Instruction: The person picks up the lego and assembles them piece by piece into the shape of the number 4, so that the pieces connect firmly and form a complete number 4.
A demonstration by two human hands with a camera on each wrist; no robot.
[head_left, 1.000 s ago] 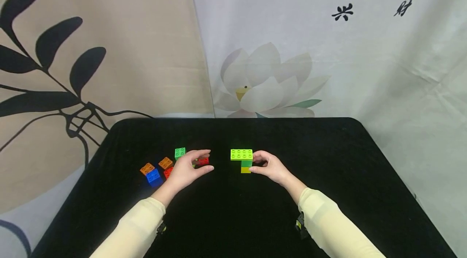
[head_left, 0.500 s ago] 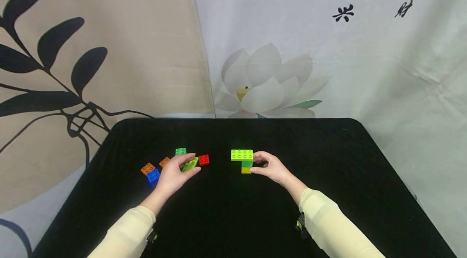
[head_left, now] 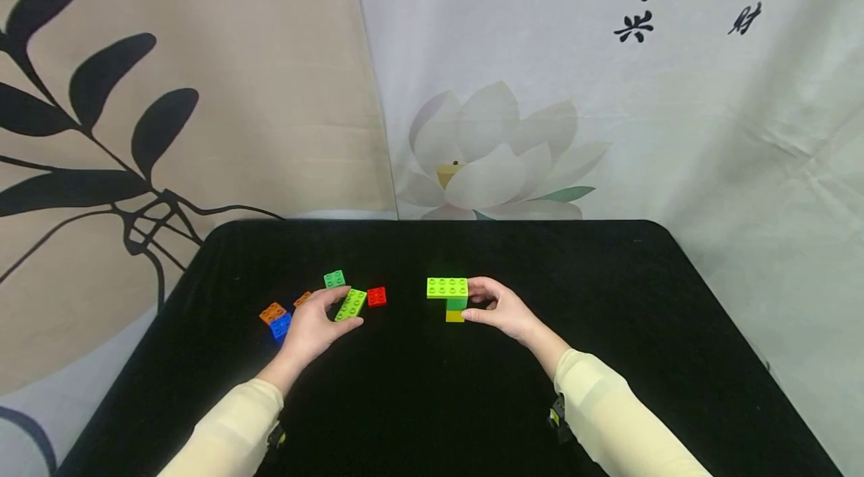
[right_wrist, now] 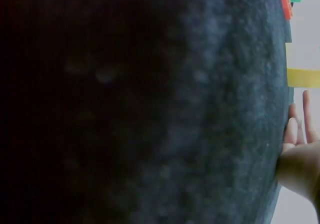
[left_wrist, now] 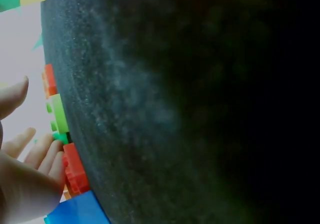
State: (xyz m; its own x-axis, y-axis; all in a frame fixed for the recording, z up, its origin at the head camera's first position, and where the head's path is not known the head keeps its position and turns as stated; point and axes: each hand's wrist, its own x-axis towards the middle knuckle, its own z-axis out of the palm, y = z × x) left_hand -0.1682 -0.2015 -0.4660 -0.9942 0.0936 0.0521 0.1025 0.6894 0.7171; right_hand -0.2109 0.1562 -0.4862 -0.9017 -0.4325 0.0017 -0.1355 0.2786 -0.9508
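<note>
My left hand (head_left: 313,331) hovers with spread fingers round a lime green eight-stud toy brick (head_left: 351,305); the left wrist view shows a gap between its thumb and fingers. Just right of that brick sits a red brick (head_left: 376,297). My right hand (head_left: 501,308) is at the right side of a small stack, its thumb tip at the yellow bottom brick (head_left: 455,316). A green brick (head_left: 457,304) is in the middle and a long lime brick (head_left: 447,287) overhangs left on top. Whether the right fingertips touch the stack I cannot tell.
Left of the left hand lie two orange bricks (head_left: 273,312) and a blue brick (head_left: 280,326). A green brick (head_left: 334,279) lies behind. Another red brick (left_wrist: 76,170) shows in the left wrist view. The black table (head_left: 574,259) ends at a printed curtain (head_left: 290,87).
My left hand has drawn back to the left, from over the red and lime bricks, uncovering them. The right hand and the stack stay in place.
</note>
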